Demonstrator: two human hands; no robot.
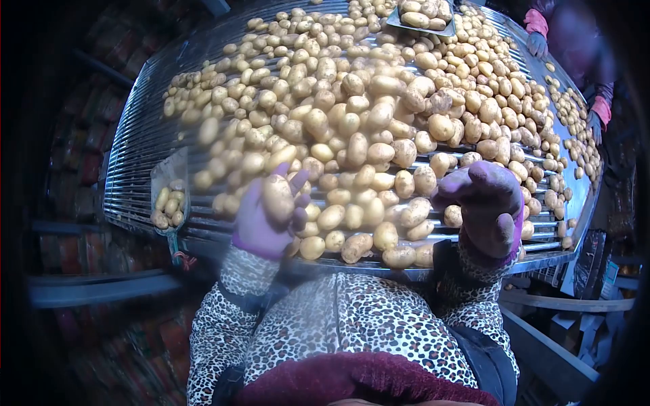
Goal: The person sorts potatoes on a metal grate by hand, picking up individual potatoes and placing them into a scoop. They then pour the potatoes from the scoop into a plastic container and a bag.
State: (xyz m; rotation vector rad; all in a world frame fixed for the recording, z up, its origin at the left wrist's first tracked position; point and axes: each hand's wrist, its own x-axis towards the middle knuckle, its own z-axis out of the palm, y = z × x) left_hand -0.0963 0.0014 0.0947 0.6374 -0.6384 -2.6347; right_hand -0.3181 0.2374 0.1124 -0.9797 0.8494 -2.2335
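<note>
My left hand (263,220), in a purple-cuffed glove, is turned palm up with its fingers curled around a potato (277,198). Another, longer potato (282,158) lies just beyond its fingertips. My right hand (489,206), gloved the same way, is over the near right part of the table with its fingers loosely bent and apart, and nothing shows in it. One potato (453,216) lies just left of it. Many loose potatoes (358,149) spread over the slatted metal table (135,159) in front of both hands.
A scoop (166,169) with several potatoes sits at the table's left edge. Another loaded tray-like scoop (443,30) is at the far side. At the right, a co-worker's gloved hands (537,44) are near a side strip (570,193) bearing smaller potatoes.
</note>
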